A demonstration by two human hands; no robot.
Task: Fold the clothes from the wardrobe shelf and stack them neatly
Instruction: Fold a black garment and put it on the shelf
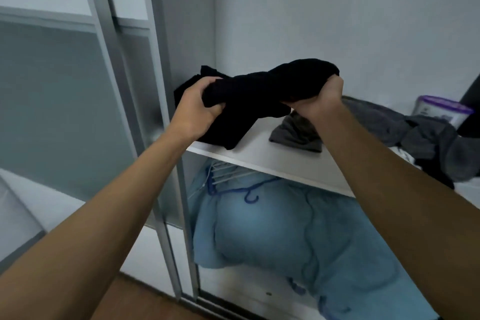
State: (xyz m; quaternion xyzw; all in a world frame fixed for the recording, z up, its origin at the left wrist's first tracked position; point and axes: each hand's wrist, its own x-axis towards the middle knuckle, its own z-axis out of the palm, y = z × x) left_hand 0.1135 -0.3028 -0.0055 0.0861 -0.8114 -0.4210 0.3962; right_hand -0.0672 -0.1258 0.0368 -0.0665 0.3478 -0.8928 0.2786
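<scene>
Both hands are stretched forward into the open wardrobe. The left hand [200, 104] and the right hand [320, 98] hold one black garment [254, 93] between them, above the left part of the white shelf [259, 154]. The fingers [207, 82] of each hand are curled tightly around the bunched cloth, one hand at each end. The garment is crumpled and not folded; its lower part hangs down and touches the shelf close to the near edge.

On the shelf, just under the right wrist, lies a small dark grey garment [294, 135], also crumpled. Further to the right there is a loose heap of grey clothes [415, 135], and behind it, at the far right, stands a white container with purple lid [441, 109].

Below the shelf a big light blue bundle of cloth [285, 231] fills the lower compartment, with a blue hanger [235, 190] on top of it. The sliding door [78, 101] of the wardrobe is at the left.
</scene>
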